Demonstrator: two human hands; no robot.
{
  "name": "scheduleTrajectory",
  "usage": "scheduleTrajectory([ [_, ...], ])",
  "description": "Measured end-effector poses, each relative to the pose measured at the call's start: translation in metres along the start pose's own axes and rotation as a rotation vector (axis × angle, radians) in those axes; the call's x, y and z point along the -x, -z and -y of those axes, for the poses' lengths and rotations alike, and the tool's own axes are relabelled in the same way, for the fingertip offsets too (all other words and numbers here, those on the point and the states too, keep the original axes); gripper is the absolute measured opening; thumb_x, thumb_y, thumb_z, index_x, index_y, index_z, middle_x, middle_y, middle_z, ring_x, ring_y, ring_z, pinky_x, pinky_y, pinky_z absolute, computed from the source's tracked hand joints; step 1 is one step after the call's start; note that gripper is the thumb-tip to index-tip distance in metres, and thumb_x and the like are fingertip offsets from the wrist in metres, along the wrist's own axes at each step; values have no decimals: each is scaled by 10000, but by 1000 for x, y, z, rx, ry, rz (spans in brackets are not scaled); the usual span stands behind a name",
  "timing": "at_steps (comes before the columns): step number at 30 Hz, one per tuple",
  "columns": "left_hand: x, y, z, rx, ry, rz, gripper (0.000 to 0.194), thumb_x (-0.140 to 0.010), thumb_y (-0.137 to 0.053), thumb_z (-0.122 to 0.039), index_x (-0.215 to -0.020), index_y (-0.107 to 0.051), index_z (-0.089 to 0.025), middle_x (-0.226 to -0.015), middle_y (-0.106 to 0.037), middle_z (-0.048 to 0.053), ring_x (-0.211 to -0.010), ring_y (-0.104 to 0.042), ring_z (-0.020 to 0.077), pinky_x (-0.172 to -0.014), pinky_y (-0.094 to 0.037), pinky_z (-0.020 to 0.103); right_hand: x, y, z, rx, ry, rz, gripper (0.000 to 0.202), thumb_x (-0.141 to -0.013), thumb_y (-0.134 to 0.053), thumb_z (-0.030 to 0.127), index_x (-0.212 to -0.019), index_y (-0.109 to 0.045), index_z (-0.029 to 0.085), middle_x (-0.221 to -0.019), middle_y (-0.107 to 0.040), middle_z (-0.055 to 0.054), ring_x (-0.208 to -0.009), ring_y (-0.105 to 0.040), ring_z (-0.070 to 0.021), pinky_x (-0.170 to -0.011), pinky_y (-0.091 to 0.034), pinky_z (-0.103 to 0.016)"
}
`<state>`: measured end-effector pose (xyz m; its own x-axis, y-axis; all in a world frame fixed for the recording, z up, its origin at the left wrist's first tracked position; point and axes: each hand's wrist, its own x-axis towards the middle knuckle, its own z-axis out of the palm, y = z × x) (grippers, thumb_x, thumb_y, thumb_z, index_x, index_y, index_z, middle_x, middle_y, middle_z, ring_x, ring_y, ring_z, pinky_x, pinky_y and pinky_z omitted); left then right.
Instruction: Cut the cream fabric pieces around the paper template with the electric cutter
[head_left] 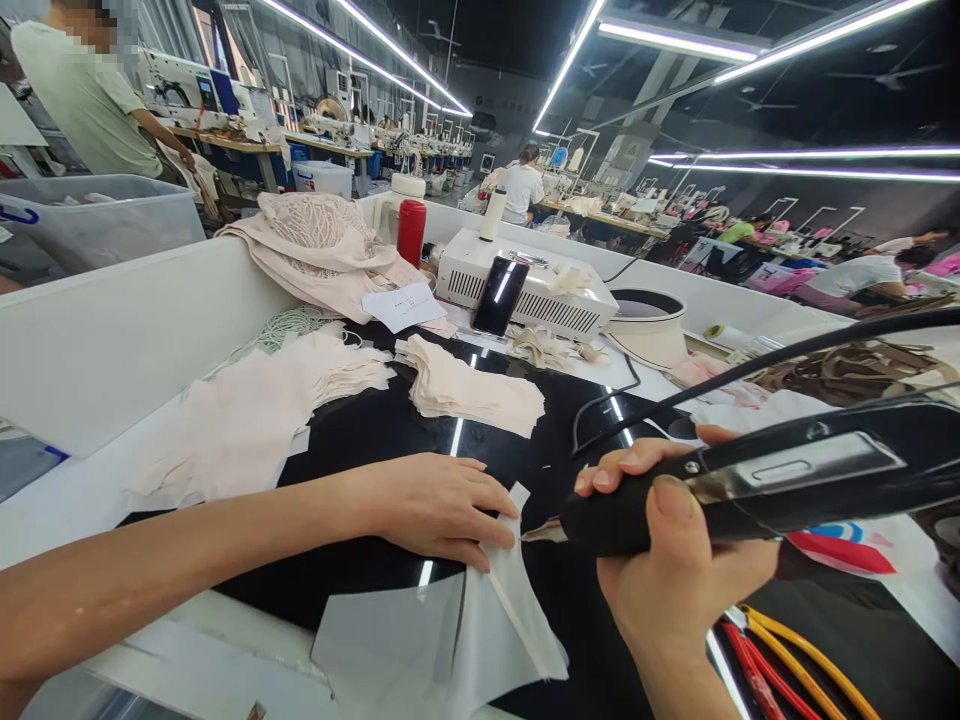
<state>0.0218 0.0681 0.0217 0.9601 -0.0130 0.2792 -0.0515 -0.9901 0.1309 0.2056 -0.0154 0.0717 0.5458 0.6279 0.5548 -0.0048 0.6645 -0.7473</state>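
Just thin pale fabric strip [517, 590], black glossy cutter [750, 485]

Single head-worn view, close above the black glass worktop [360, 430], facing forward and down; factory hall visible beyond the worktop.

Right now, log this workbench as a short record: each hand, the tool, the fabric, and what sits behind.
left hand: flat, pressing a pale fabric piece onto the black glossy work surface
right hand: gripping a black handheld cutting tool, thumb on top
tool tip: metal, at the edge of the fabric piece beside the left fingers
cord: black, runs from the tool up to the right
stacks: two piles of cut pale fabric behind the hands
behind: phone leaning on a white box unit; red bottle
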Motion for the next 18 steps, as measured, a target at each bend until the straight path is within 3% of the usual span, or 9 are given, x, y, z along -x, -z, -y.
scheduleTrajectory([
  [3,3,0,-1,21,9,-38,214,-1055,-691,-382,-1212,-713,-238,-1385,-705,80,-1284,-675,227,-1134,-510,367,-1,0,1,10,-4,2,404,-790,-850,257,-1131,-633,257,-751,-691,64,-537,-632,-152,-507,-590,-322],
  [18,5,-6,-4,45,44,7,282,-1091,-621,-412,-1275,-698,-212,-1457,-661,106,-1339,-641,261,-1182,-479,428,-6,-2,-10,-9,-7,-24,436,-794,-865,262,-1155,-621,249,-769,-693,65,-558,-634,-135,-538,-597,-306],
])
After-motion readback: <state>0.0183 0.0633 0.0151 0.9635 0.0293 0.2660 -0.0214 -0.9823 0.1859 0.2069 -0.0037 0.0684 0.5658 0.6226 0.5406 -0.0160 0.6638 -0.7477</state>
